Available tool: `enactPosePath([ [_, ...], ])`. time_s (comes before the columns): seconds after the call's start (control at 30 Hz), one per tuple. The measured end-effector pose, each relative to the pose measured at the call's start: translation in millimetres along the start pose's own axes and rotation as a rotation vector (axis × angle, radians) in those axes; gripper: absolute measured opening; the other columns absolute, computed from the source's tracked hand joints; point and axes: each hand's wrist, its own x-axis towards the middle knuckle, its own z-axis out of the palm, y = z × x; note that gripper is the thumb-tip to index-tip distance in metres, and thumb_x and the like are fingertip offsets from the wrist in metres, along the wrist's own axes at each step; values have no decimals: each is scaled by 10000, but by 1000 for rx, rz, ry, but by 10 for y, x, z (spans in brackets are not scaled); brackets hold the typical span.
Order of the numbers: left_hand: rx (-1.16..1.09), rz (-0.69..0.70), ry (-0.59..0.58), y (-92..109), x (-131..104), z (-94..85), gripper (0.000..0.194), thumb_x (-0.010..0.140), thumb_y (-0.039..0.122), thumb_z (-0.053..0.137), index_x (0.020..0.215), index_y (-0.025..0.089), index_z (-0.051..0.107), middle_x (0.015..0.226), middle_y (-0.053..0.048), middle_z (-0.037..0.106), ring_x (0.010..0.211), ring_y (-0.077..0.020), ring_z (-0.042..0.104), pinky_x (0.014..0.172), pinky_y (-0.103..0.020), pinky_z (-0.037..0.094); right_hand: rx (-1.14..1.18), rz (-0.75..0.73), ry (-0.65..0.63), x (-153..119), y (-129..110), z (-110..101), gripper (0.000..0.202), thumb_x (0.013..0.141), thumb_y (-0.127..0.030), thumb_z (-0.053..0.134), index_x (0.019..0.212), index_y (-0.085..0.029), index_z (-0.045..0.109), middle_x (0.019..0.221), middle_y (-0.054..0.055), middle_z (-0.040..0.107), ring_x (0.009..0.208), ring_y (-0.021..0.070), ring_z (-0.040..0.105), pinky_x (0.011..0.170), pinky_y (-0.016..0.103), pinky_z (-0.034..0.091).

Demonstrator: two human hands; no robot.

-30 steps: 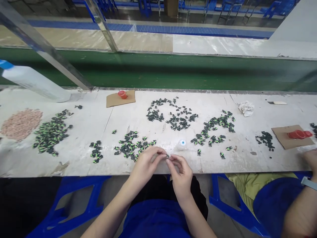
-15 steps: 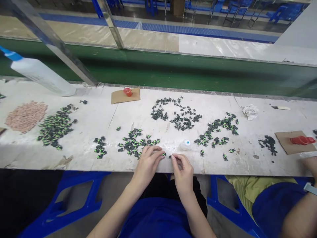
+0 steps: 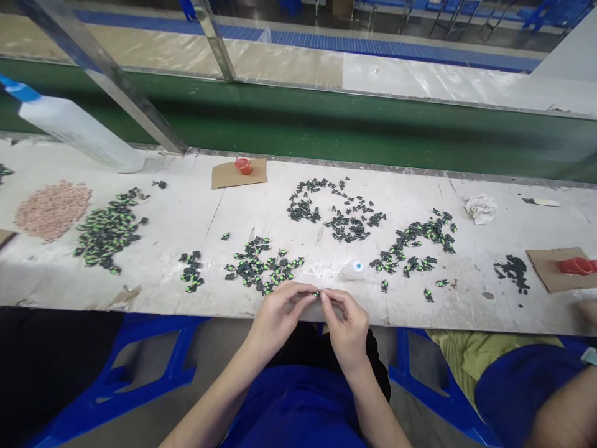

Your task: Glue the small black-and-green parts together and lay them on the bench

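Between the fingertips of both hands is a small black-and-green part point(image 3: 318, 294), mostly covered by fingers. My left hand point(image 3: 278, 313) pinches it from the left. My right hand point(image 3: 346, 322) closes thumb and finger on a small black piece pressed against it; that piece is now hidden. Just beyond my left hand lies a pile of black-and-green parts point(image 3: 254, 264). A small white bottle with a blue tip point(image 3: 354, 270) stands past my right hand. Farther back, slim black pieces point(image 3: 347, 227) are scattered in loose groups.
More black-and-green parts point(image 3: 420, 236) lie to the right, others point(image 3: 109, 230) to the left beside a pinkish heap point(image 3: 53, 210). A red cup point(image 3: 243, 166) sits on cardboard point(image 3: 221, 177). A large bottle point(image 3: 84, 134) leans at left. Another person's arm point(image 3: 566, 404) shows at right.
My hands have come together, and the black piece in my right fingers now meets the black-and-green part in my left. The whole view has shifted slightly.
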Motion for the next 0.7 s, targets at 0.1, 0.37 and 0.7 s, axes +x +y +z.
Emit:
enactPosePath([
  [0.1, -125, -109, 29, 74, -6, -10, 128, 778, 281, 666, 836, 207, 753, 814, -39, 753, 715, -165, 670, 661, -258, 563, -29, -137, 24, 20, -16, -32, 95, 869, -157, 603, 870, -192, 691, 810, 46, 739, 748, 169, 714, 687, 285, 610],
  [0.37, -393, -293, 18, 219, -34, 3, 143, 695, 260, 725, 791, 161, 765, 799, -55, 774, 707, -183, 729, 688, -248, 606, -94, -420, 42, 48, -11, -86, 163, 857, -66, 606, 932, -197, 666, 813, 53, 733, 754, 177, 708, 677, 317, 608],
  [0.7, -359, -203, -15, 331, -91, 23, 88, 725, 206, 701, 786, 174, 755, 764, -32, 766, 656, -150, 717, 637, -203, 597, 61, -284, -93, 64, 36, -198, 259, 813, -93, 640, 1043, -210, 633, 796, 36, 699, 684, 152, 669, 616, 278, 589],
])
